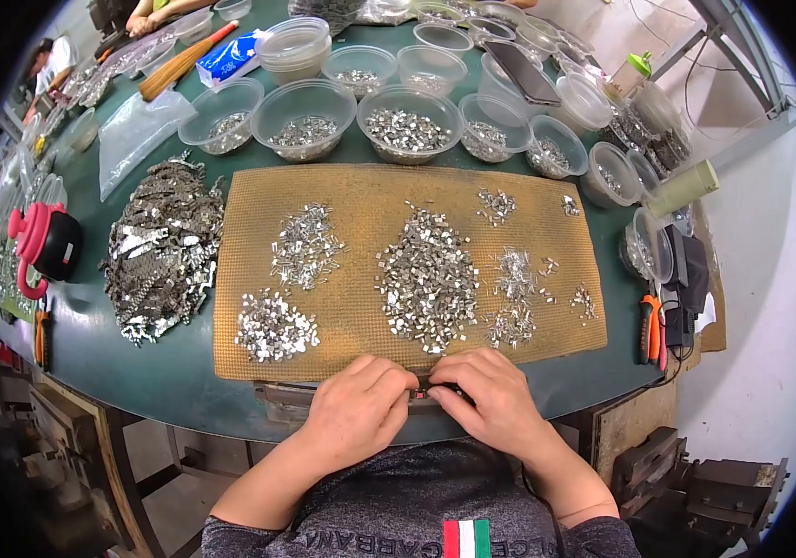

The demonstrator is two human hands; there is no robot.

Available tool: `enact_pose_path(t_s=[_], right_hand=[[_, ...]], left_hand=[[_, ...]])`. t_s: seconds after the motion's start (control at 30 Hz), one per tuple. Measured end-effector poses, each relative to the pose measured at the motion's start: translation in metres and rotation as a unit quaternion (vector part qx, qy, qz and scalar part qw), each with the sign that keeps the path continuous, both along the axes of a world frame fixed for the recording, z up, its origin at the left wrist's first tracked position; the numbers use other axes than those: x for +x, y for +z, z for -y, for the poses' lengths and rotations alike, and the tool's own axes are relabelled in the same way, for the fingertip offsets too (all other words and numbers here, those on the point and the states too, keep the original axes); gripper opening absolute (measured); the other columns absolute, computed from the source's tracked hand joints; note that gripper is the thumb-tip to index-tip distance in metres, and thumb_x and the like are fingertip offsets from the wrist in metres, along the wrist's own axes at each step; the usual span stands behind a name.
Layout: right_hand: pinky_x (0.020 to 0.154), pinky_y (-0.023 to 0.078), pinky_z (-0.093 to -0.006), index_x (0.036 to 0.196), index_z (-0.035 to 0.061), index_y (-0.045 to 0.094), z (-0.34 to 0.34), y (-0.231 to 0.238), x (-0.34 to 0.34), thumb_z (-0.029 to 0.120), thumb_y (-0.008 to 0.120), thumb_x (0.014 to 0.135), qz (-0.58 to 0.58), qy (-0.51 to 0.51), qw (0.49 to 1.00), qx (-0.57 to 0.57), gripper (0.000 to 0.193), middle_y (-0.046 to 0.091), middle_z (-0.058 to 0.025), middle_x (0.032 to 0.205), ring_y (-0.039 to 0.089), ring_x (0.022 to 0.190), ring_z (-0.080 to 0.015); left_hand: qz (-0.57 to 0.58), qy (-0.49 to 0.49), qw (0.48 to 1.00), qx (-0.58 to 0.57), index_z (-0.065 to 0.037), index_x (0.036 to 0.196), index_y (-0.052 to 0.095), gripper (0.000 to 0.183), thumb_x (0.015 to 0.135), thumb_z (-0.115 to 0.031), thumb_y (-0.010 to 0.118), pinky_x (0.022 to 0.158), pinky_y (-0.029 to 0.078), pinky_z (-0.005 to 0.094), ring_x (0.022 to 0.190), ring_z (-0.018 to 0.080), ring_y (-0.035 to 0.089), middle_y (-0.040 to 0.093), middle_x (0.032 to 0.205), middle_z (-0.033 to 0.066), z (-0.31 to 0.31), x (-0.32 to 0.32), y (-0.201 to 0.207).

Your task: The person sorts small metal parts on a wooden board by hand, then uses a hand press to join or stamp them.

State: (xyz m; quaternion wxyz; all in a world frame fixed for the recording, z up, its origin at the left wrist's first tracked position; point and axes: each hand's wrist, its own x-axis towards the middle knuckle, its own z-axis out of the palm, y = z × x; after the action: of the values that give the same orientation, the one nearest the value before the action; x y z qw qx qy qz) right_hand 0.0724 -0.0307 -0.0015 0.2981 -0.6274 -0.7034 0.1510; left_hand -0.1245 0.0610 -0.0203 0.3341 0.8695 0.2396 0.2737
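Note:
At the front edge of the table, my left hand (358, 409) and my right hand (491, 398) meet with their fingers bent in. Between their fingertips is a small dark object with a red spot (419, 394), mostly covered, so its kind does not show. Both hands are closed on it. Just beyond lies a tan ribbed mat (351, 316). On its middle is a large heap of small silvery metal pieces (428, 279). Smaller piles lie at its left, among them shiny flat pieces (275, 325), and thin pieces (515, 274) lie to the right.
Clear plastic bowls (409, 126) of metal bits line the mat's far side; a phone (521, 73) rests on some. Left are a crumpled silvery strip heap (164, 246) and a red-and-black mug (45, 244). Orange-handled pliers (649, 330) lie right. Another person's arms (152, 17) show far left.

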Motion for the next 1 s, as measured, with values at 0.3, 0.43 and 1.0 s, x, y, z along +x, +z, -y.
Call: enact_pose_path(t_s=[0.3, 0.43, 1.0], right_hand=[[0.078, 0.057, -0.0378, 0.096, 0.0026, 0.071, 0.023, 0.007, 0.031, 0.006, 0.076, 0.088, -0.067, -0.09, 0.994, 0.003, 0.01, 0.074, -0.0104, 0.097, 0.072, 0.088, -0.0294], [0.079, 0.057, -0.0376, 0.097, 0.0018, 0.071, 0.04, 0.003, 0.041, 0.004, 0.077, 0.088, -0.071, -0.126, 0.99, -0.008, 0.011, 0.075, -0.0108, 0.098, 0.073, 0.09, -0.0292], [0.084, 0.053, -0.0401, 0.099, 0.0064, 0.071, 0.051, -0.008, 0.044, 0.017, 0.079, 0.088, -0.042, -0.123, 0.992, -0.007, 0.017, 0.071, -0.0073, 0.102, 0.069, 0.095, -0.0287]], left_hand=[[-0.022, -0.01, 1.0, -0.008, -0.008, 0.096, 0.07, 0.013, 0.085, -0.009, 0.077, 0.07, 0.054, 0.0387, 0.083, 0.0275, 0.067, 0.07, 0.091, 0.0067, -0.001, 0.0, 0.005], [-0.015, -0.021, 1.0, 0.01, -0.008, 0.096, 0.069, 0.013, 0.086, -0.011, 0.077, 0.069, 0.055, 0.0372, 0.084, 0.0256, 0.066, 0.067, 0.09, 0.0045, -0.002, 0.003, 0.003], [0.038, 0.042, 0.996, 0.065, -0.004, 0.095, 0.069, 0.018, 0.08, 0.001, 0.079, 0.076, 0.054, 0.0398, 0.089, 0.0304, 0.067, 0.07, 0.094, 0.0093, -0.002, -0.016, 0.007]])
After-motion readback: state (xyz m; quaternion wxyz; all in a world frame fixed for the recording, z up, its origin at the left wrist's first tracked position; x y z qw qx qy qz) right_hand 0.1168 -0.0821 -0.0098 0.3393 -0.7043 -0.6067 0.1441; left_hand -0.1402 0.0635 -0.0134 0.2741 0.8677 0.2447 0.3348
